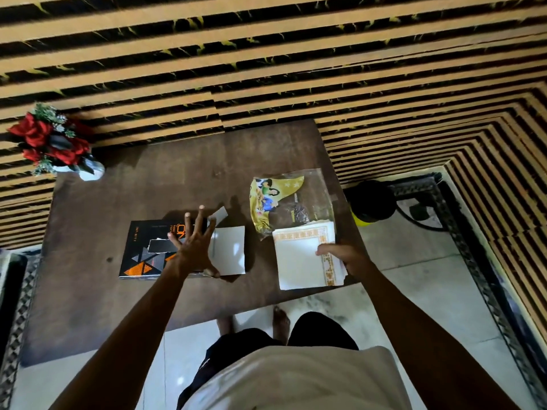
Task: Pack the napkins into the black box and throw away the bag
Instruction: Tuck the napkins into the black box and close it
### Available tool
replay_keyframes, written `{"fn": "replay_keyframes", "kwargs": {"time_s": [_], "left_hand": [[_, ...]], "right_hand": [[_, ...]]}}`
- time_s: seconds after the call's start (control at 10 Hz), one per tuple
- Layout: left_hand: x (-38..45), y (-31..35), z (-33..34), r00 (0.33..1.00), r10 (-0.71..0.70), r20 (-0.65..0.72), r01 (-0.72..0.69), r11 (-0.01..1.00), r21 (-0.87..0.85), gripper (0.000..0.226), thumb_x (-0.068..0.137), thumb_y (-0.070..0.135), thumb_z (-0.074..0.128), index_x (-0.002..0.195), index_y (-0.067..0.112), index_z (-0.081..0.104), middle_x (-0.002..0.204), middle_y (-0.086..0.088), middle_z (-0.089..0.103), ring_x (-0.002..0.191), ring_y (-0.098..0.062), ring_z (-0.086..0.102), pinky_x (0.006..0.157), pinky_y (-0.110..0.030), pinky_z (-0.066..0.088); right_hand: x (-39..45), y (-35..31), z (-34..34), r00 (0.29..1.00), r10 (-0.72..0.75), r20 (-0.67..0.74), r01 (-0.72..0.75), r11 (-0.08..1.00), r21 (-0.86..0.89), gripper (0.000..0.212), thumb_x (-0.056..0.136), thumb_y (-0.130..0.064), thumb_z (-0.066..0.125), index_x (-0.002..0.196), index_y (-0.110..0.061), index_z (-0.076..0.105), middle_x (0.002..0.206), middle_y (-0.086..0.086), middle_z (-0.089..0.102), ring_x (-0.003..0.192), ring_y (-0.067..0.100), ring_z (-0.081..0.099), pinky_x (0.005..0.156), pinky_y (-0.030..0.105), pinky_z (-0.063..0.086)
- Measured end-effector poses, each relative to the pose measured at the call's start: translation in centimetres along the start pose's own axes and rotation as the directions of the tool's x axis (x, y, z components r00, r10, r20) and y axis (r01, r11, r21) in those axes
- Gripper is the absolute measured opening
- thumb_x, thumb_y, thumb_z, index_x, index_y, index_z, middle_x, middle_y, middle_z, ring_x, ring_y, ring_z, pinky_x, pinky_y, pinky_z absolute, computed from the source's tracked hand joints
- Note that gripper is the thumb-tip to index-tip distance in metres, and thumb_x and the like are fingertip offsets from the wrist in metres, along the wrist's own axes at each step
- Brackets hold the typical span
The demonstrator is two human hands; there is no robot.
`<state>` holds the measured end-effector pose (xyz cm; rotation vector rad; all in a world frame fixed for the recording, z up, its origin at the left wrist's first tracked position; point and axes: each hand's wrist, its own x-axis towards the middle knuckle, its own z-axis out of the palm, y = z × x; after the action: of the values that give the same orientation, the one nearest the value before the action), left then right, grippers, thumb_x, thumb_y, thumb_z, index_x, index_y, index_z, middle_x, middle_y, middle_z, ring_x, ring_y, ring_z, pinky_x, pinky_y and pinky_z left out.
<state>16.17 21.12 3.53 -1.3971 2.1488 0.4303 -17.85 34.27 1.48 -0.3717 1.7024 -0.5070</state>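
Note:
A flat black box [145, 250] with orange triangles lies left of centre on the dark wooden table [88, 291]. Its white end flap [229, 250] is folded open to the right. My left hand [194, 242] hovers over the box's right end with fingers spread, holding nothing. A stack of white napkins [299, 261] with a gold patterned border lies at the table's right edge. My right hand [343, 255] grips the stack's right side. Behind the napkins lies the clear plastic bag [313, 193] with a yellow printed panel, partly under the stack.
A white vase of red flowers [50, 143] stands at the table's far left corner. A black and yellow bin [371, 202] sits on the floor right of the table. The slatted wall runs behind. My feet are under the table's near edge.

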Motion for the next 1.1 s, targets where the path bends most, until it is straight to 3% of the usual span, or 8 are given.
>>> {"fn": "replay_keyframes", "kwargs": {"time_s": [0.1, 0.2, 0.3, 0.5, 0.6, 0.8, 1.0, 1.1], "left_hand": [[-0.1, -0.1, 0.0, 1.0, 0.009, 0.0, -0.009, 1.0, 0.002, 0.148, 0.046, 0.055, 0.089, 0.155, 0.021, -0.006, 0.157, -0.013, -0.032, 0.144, -0.047, -0.023, 0.102, -0.082, 0.011], [-0.2, -0.3, -0.3, 1.0, 0.025, 0.015, -0.024, 1.0, -0.014, 0.15, 0.046, 0.056, 0.089, 0.154, 0.02, -0.009, 0.157, -0.013, -0.033, 0.144, -0.046, -0.023, 0.102, -0.081, 0.011], [-0.4, -0.4, -0.3, 1.0, 0.025, 0.009, -0.025, 1.0, 0.012, 0.152, 0.044, 0.058, 0.088, 0.154, 0.017, -0.009, 0.158, -0.016, -0.03, 0.145, -0.048, -0.018, 0.102, -0.081, 0.014], [-0.9, -1.0, -0.2, 0.998, 0.052, -0.028, -0.053, 0.998, -0.037, 0.151, 0.043, 0.057, 0.089, 0.155, 0.017, -0.006, 0.16, -0.015, -0.025, 0.147, -0.046, -0.015, 0.104, -0.08, 0.012], [-1.1, -1.6, -0.4, 0.996, 0.081, -0.031, -0.084, 0.992, -0.096, 0.15, 0.045, 0.055, 0.09, 0.155, 0.019, -0.005, 0.16, -0.015, -0.025, 0.147, -0.045, -0.018, 0.104, -0.079, 0.007], [-1.4, -2.8, 0.3, 0.991, 0.124, -0.043, -0.129, 0.984, -0.119, 0.148, 0.046, 0.051, 0.091, 0.155, 0.024, -0.006, 0.159, -0.017, -0.027, 0.146, -0.045, -0.02, 0.106, -0.078, 0.001], [-1.6, -4.3, 0.6, 0.989, 0.141, -0.038, -0.145, 0.981, -0.127, 0.145, 0.049, 0.05, 0.09, 0.154, 0.024, -0.006, 0.158, -0.018, -0.027, 0.146, -0.045, -0.02, 0.108, -0.077, 0.003], [-1.4, -4.7, 0.8, 0.987, 0.159, -0.031, -0.161, 0.978, -0.134, 0.143, 0.05, 0.051, 0.09, 0.155, 0.024, -0.004, 0.159, -0.018, -0.027, 0.146, -0.044, -0.021, 0.108, -0.076, 0.002]], "right_hand": [[-0.3, 0.1, 0.5, 0.998, -0.023, 0.052, 0.023, 1.0, -0.01, 0.02, 0.077, -0.016, 0.072, 0.096, -0.013, 0.067, 0.103, 0.009, 0.069, 0.09, 0.023, 0.066, 0.08, 0.038, 0.052], [-0.9, 0.5, 1.1, 0.979, -0.205, 0.019, 0.206, 0.976, -0.074, 0.049, 0.079, -0.013, 0.071, 0.125, -0.013, 0.054, 0.117, 0.009, 0.067, 0.105, 0.026, 0.065, 0.09, 0.047, 0.054], [-2.0, 0.1, 1.8, 0.94, -0.336, 0.067, 0.342, 0.93, -0.132, 0.057, 0.084, -0.005, 0.064, 0.136, -0.013, 0.043, 0.124, 0.01, 0.063, 0.108, 0.025, 0.062, 0.093, 0.041, 0.052], [-3.1, -0.7, 3.8, 0.918, -0.373, 0.135, 0.317, 0.895, 0.314, 0.034, 0.083, 0.005, 0.062, 0.114, -0.009, 0.065, 0.118, 0.016, 0.065, 0.097, 0.028, 0.069, 0.071, 0.033, 0.061], [-2.5, -1.5, 6.6, 0.871, -0.44, 0.218, 0.387, 0.888, 0.249, 0.039, 0.083, 0.014, 0.053, 0.086, -0.016, 0.079, 0.116, 0.014, 0.061, 0.091, 0.019, 0.071, 0.056, 0.023, 0.058], [-1.0, -2.3, 11.2, 0.925, -0.33, 0.19, 0.347, 0.936, -0.065, 0.038, 0.094, 0.006, 0.042, 0.129, -0.007, 0.047, 0.12, 0.006, 0.051, 0.072, -0.016, 0.062, 0.071, 0.006, 0.05], [0.5, -2.5, 14.0, 0.967, -0.197, 0.163, 0.181, 0.978, 0.107, 0.031, 0.094, -0.002, 0.043, 0.124, -0.004, 0.053, 0.102, 0.006, 0.061, 0.073, 0.006, 0.069, 0.062, 0.018, 0.059], [0.5, -2.9, 14.3, 0.982, -0.158, 0.107, 0.146, 0.983, 0.109, 0.028, 0.093, 0.001, 0.043, 0.116, -0.011, 0.056, 0.099, 0.005, 0.064, 0.063, 0.002, 0.07, 0.058, 0.017, 0.058]]}}
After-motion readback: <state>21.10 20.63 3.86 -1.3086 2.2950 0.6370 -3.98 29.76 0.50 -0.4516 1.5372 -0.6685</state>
